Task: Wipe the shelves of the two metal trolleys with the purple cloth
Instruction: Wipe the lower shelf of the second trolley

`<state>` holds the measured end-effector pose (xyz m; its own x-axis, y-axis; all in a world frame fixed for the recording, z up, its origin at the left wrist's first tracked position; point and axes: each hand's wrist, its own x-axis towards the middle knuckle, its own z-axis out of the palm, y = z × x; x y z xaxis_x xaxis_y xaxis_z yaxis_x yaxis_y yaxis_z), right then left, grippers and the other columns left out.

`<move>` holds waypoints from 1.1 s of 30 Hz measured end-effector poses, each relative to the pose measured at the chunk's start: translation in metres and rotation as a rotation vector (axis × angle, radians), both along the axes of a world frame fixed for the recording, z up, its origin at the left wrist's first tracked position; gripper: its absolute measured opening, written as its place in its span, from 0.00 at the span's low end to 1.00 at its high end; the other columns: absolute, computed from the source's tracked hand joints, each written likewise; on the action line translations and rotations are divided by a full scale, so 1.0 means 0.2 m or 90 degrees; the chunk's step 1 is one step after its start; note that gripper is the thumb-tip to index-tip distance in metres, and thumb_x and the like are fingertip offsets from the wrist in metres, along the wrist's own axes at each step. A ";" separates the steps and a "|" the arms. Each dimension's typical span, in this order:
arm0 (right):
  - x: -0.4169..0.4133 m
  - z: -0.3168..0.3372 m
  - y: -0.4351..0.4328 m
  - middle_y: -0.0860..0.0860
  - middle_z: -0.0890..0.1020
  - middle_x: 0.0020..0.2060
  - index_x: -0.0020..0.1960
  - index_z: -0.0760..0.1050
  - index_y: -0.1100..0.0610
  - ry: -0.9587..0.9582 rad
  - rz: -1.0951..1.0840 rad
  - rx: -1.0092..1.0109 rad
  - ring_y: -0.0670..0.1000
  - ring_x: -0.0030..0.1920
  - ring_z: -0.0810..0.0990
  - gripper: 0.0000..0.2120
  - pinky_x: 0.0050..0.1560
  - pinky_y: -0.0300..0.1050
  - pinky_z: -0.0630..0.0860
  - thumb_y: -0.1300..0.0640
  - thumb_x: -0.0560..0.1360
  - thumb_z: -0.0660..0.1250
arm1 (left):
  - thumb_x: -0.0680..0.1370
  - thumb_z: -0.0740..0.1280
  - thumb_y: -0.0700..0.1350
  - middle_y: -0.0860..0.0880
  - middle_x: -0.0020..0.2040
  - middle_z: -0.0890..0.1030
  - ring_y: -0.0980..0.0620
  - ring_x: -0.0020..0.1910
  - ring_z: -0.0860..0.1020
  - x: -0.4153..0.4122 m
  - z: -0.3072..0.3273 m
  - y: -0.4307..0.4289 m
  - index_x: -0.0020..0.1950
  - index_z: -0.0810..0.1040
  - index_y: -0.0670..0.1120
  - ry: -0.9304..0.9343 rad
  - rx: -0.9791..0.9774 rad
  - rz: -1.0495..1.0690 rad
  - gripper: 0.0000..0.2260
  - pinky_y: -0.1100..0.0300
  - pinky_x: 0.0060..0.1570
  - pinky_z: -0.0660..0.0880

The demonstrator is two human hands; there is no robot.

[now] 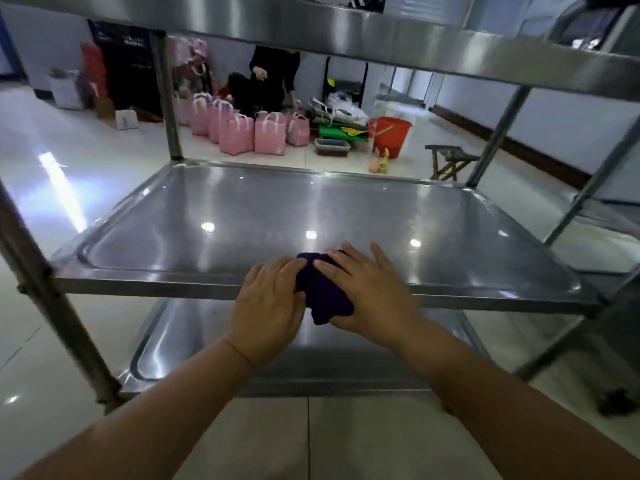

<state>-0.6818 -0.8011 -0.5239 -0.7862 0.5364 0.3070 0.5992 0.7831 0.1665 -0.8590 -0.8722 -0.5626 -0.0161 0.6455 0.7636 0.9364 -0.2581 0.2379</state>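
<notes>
One purple cloth [323, 292] under straight-fingered left hand [268, 306], right hand [370, 296] — seemingly overhanging shelf [156, 285] edge.

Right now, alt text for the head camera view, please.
A left hand and right hand press a bunched purple cloth on the near edge of a metal trolley's middle shelf. Pink bags and an orange bucket stand on the floor beyond.
</notes>
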 end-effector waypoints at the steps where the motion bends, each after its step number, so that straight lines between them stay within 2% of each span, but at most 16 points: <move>1: 0.07 -0.01 0.02 0.52 0.66 0.73 0.76 0.58 0.48 0.005 -0.006 0.007 0.58 0.74 0.62 0.42 0.73 0.61 0.48 0.36 0.68 0.70 | 0.76 0.58 0.46 0.43 0.53 0.79 0.52 0.50 0.71 0.07 0.01 0.03 0.61 0.69 0.43 0.007 0.002 -0.010 0.15 0.54 0.56 0.71; 3: 0.22 -0.03 0.07 0.52 0.69 0.72 0.74 0.60 0.48 0.010 -0.021 0.026 0.57 0.72 0.65 0.42 0.73 0.62 0.51 0.36 0.67 0.71 | 0.76 0.58 0.46 0.43 0.52 0.79 0.51 0.50 0.74 0.21 0.02 0.09 0.60 0.69 0.43 0.029 0.007 -0.023 0.15 0.56 0.57 0.70; 8: 0.57 -0.06 0.19 0.51 0.71 0.69 0.73 0.63 0.49 0.009 -0.060 0.054 0.56 0.71 0.66 0.41 0.72 0.63 0.54 0.35 0.65 0.71 | 0.75 0.57 0.47 0.43 0.51 0.80 0.45 0.48 0.79 0.54 0.07 0.21 0.60 0.70 0.42 0.086 -0.015 -0.058 0.16 0.50 0.55 0.75; 13: 0.93 -0.06 0.28 0.52 0.72 0.68 0.72 0.65 0.50 0.011 -0.104 0.069 0.57 0.70 0.68 0.42 0.70 0.63 0.57 0.37 0.63 0.74 | 0.76 0.59 0.46 0.43 0.49 0.81 0.46 0.47 0.79 0.84 0.06 0.33 0.57 0.75 0.40 0.126 -0.012 -0.108 0.15 0.56 0.57 0.70; 19: 1.33 -0.06 0.36 0.53 0.75 0.65 0.69 0.67 0.51 0.035 -0.142 0.097 0.58 0.68 0.71 0.43 0.70 0.64 0.56 0.38 0.61 0.77 | 0.74 0.60 0.46 0.47 0.52 0.81 0.47 0.51 0.78 1.12 0.04 0.43 0.59 0.77 0.45 0.198 -0.075 -0.115 0.16 0.54 0.57 0.67; 24: 1.55 -0.06 0.41 0.53 0.74 0.67 0.71 0.64 0.50 0.039 -0.162 0.084 0.59 0.70 0.69 0.42 0.72 0.63 0.50 0.37 0.63 0.74 | 0.70 0.67 0.43 0.44 0.50 0.81 0.45 0.48 0.78 1.23 0.00 0.46 0.56 0.79 0.42 0.210 -0.051 -0.105 0.16 0.54 0.55 0.65; 26: 1.62 -0.06 0.42 0.53 0.74 0.67 0.71 0.65 0.51 0.050 -0.164 0.082 0.59 0.70 0.69 0.40 0.73 0.62 0.48 0.37 0.64 0.74 | 0.69 0.66 0.42 0.43 0.51 0.80 0.44 0.49 0.77 1.24 -0.02 0.46 0.57 0.79 0.41 0.206 -0.042 -0.097 0.17 0.53 0.55 0.65; 30: 1.73 -0.06 0.44 0.55 0.76 0.65 0.69 0.66 0.53 0.056 -0.175 0.098 0.61 0.68 0.71 0.39 0.72 0.64 0.53 0.39 0.64 0.73 | 0.68 0.66 0.41 0.43 0.53 0.80 0.46 0.53 0.72 1.24 -0.04 0.47 0.59 0.78 0.40 0.211 -0.033 -0.094 0.19 0.53 0.58 0.64; 33: 1.78 -0.09 0.44 0.56 0.74 0.66 0.71 0.64 0.53 0.055 -0.192 0.078 0.61 0.69 0.69 0.40 0.70 0.64 0.62 0.43 0.65 0.76 | 0.69 0.65 0.41 0.42 0.53 0.79 0.45 0.53 0.72 1.25 -0.05 0.47 0.59 0.77 0.40 0.205 -0.027 -0.100 0.19 0.51 0.58 0.64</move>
<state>-0.3251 -0.7138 -0.5411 -0.5654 0.6960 0.4426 0.8172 0.5453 0.1864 -0.6093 -0.7773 -0.5722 0.3228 0.6528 0.6853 0.9149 -0.4008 -0.0491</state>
